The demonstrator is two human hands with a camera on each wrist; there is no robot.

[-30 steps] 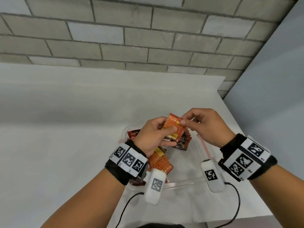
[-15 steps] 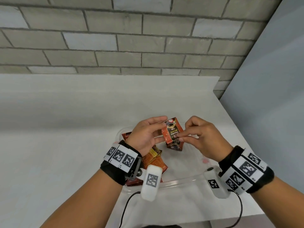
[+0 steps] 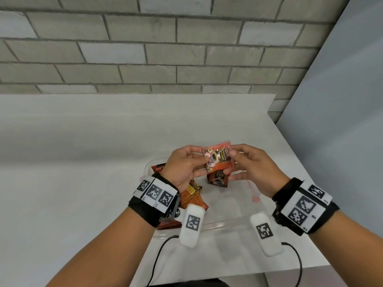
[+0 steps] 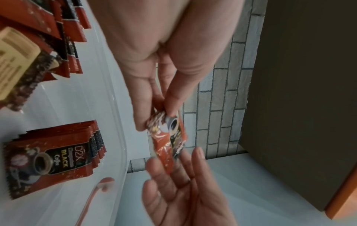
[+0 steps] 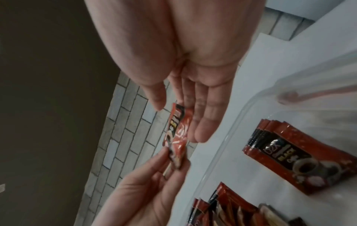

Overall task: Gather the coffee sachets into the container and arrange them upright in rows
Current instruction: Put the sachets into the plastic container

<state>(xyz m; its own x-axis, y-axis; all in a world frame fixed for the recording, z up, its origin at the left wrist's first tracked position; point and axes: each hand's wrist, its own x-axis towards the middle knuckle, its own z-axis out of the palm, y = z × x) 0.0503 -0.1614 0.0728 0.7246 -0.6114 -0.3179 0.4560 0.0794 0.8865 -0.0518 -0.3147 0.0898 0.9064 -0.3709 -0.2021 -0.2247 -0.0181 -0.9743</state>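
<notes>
Above the clear plastic container (image 3: 217, 224), both hands hold one red coffee sachet (image 3: 219, 160) (image 4: 168, 137) (image 5: 176, 136) sideways. My left hand (image 3: 202, 164) pinches its left end between thumb and fingers. My right hand (image 3: 233, 162) holds the right end, its thumb (image 5: 156, 97) in front and its straight fingers (image 5: 201, 122) behind. Inside the container a stack of sachets (image 3: 217, 180) (image 4: 52, 154) (image 5: 301, 159) stands below the hands. A looser pile of sachets (image 3: 193, 196) (image 4: 67, 24) lies at the left, partly hidden by my left wrist.
The container sits near the front right corner of a white table (image 3: 83, 162). A pink latch (image 3: 254, 192) marks its right side. A brick wall (image 3: 165, 48) runs behind the table and a grey panel (image 3: 342, 141) stands to the right.
The sachet held between both hands has turned from upright to sideways and risen a little. Before that it was flipped from its orange back to its printed front.
</notes>
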